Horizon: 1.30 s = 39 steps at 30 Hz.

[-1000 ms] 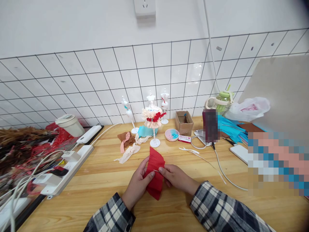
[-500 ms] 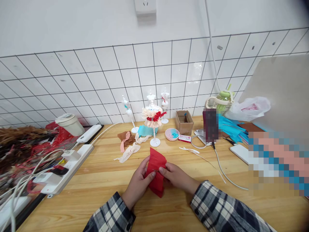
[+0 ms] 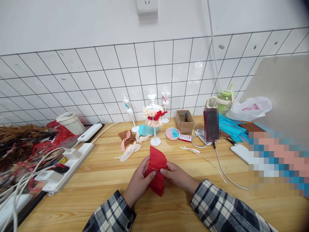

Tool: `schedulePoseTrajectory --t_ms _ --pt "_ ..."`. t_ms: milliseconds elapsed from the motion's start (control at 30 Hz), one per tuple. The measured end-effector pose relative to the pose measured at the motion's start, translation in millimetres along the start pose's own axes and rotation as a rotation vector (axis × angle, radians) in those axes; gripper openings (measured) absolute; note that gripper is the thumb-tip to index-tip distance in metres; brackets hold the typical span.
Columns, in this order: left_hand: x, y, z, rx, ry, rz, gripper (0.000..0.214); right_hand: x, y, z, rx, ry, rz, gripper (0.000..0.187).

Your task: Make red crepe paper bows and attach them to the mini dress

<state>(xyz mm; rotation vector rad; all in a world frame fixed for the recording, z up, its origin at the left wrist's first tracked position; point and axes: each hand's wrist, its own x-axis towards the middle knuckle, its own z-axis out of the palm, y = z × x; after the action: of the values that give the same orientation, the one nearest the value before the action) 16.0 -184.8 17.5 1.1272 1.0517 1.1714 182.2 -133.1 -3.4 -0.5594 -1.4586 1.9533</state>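
Observation:
Above the table's near middle, a sheet of red crepe paper [image 3: 157, 158] is held between my two hands. My left hand [image 3: 139, 178] grips its left edge, thumb on top and fingers behind. From the other side my right hand [image 3: 176, 175] pinches it, thumb in front. A thin, needle-like sliver [image 3: 155, 169] lies across the paper between my thumbs; I cannot make out exactly what it is. Beyond the paper stands a small white dress form [image 3: 152, 98] wearing a ruffled cream crepe skirt [image 3: 154, 120] with a red bow [image 3: 159, 115].
Two more small dress forms [image 3: 127, 108] [image 3: 165, 101] stand behind. Brown and cream scraps [image 3: 130, 151] lie left, a pink bowl [image 3: 172, 134], cardboard box [image 3: 184, 122] and cables right. A power strip [image 3: 72, 167] runs along the left; a phone-like device [image 3: 211, 125] is partly blurred.
My right thumb has shifted slightly to the right, so a little more of the thin sliver shows. Both hands keep hold of the red crepe paper; the view moved slightly.

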Motion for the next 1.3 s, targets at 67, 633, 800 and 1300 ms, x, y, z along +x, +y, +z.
schedulePoseTrajectory --t_ms 67,633,800,1300 --pt "0 0 -0.4 0.0 0.003 -0.003 0.083 1 2 0 -0.018 0.006 -0.006 0.051" --pt "0 5 -2.4 -0.085 0.06 -0.028 0.078 1 -5 0 -0.157 0.08 0.035 0.052" --pt "0 8 -4.2 -0.076 0.034 -0.029 0.083 0 -4 -1 -0.171 0.093 0.107 0.051" --pt "-2 12 -1.4 -0.014 -0.033 -0.017 0.08 -2 -3 -3 -0.293 0.111 0.092 0.052"
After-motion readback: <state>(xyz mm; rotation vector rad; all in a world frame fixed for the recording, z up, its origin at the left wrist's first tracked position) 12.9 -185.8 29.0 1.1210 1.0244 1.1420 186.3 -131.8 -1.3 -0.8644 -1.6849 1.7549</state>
